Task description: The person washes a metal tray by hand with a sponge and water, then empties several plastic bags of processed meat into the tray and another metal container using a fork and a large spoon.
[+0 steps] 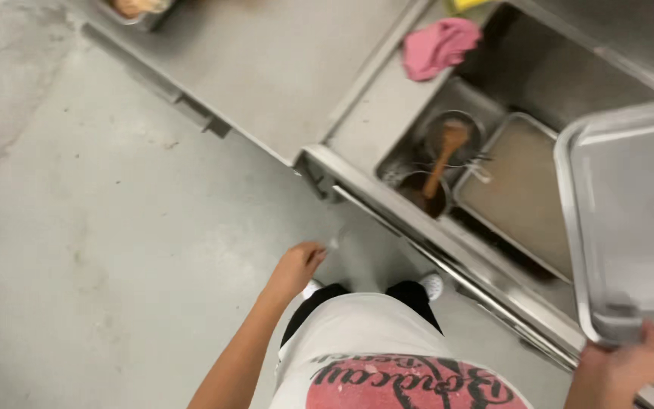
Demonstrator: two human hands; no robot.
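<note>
At lower right, right hand (621, 365) grips corner of large rectangular stainless steel tray (633, 220), fingers clamped on its rim; tray held tilted above steel sink basin (562, 68). Left hand (295, 266) hangs free over grey concrete floor (92, 227), fingers loosely curled, holding nothing, well apart from right hand. Sink holds second rectangular metal pan (520, 189), round metal strainer (454, 136), dark round bowl (418, 189) with wooden spoon (443, 155) across them. Pink cloth (440, 45) lies on sink edge.
</note>
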